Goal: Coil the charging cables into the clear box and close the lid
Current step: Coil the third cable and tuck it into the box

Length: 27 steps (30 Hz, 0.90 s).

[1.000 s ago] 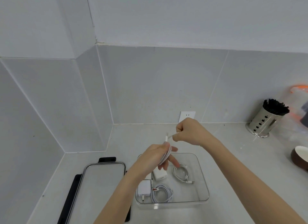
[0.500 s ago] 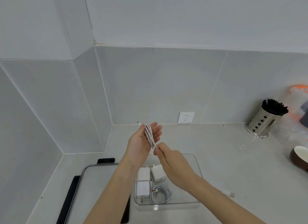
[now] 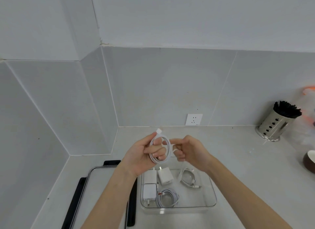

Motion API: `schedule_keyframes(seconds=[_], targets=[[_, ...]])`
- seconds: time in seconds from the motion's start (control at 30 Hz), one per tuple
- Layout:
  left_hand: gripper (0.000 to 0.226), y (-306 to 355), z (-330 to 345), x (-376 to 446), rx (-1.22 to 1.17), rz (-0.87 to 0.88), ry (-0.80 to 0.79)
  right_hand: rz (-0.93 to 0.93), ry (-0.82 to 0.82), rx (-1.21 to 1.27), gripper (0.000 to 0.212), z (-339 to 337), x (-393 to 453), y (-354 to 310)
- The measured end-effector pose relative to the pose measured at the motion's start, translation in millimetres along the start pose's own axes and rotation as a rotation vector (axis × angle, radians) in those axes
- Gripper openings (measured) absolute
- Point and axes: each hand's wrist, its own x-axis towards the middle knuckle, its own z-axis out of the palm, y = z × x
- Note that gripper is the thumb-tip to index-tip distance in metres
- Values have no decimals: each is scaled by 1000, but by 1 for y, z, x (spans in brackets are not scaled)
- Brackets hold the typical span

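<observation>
Lid (image 3: 102,191) lies left of clear box (image 3: 213,199).

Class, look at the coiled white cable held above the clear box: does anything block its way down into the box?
Nothing visible does. The box is open, its lid beside it. The left hand holds the coil; bare floor remains right of the chargers.

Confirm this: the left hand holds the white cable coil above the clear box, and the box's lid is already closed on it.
Wrong on the lid. The head view shows the left hand holding the white cable coil above the clear box, but the lid lies on the counter beside it.
</observation>
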Motion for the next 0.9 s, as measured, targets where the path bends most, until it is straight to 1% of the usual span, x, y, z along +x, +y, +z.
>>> schedule_keyframes(seconds=[0.07,0.13,0.2,0.23,0.37,0.47,0.53,0.63,0.77,0.83,0.9], targets=[[42,-8,-1,-3,104,-14,55,-46,-29,-128,38,0,0,-10],[42,-14,-2,-3,161,-23,115,-64,-42,-351,29,5,-3,-17],[43,-17,-1,-4,237,10,208,-76,-34,-536,22,9,-5,-19],[43,-19,0,-4,280,43,261,-94,-24,-587,23,10,-5,-17],[40,-28,-4,-1,467,197,508,-185,58,-704,27,15,-1,-10],[42,-28,-3,2,602,213,616,-208,115,-717,28,17,3,-4],[42,-27,-3,2,699,194,619,-205,143,-713,28,16,3,-1],[39,-28,-12,-1,998,211,557,-205,157,-692,28,14,3,0],[42,-26,-19,-5,1257,211,512,-174,152,-654,27,11,1,1],[41,-25,-18,-6,1327,237,524,-147,124,-625,27,11,0,0],[40,-23,-14,-7,1317,288,556,-88,83,-591,24,7,-2,-3]])
